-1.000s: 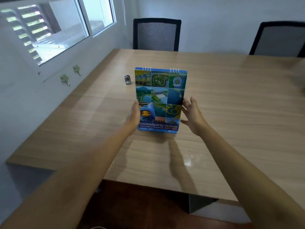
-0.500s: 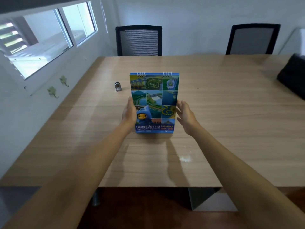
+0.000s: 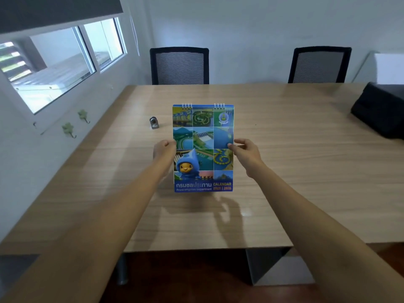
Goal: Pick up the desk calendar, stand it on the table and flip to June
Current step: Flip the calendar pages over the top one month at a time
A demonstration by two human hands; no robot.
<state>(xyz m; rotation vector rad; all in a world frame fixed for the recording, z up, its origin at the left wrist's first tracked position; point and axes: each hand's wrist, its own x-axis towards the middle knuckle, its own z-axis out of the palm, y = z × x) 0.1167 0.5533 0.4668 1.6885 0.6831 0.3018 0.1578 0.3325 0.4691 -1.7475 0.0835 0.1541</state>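
The desk calendar [image 3: 203, 147] cover carried Thai lettering, with "Royal Irrigation Department" beneath it. At the lower right it read "CALENDAR". The year figures below that were too blurred to read.

Wood-grain table [image 3: 284, 171], pale laminate, faint glare patches. 3 items on it: desk calendar [image 3: 203, 147] upright, cover facing the camera, base on the surface between left hand [image 3: 164, 148] and right hand [image 3: 244, 150]. Small metal object [image 3: 154, 122] beyond the left hand. Black bag [image 3: 380, 112] far right of the right hand.
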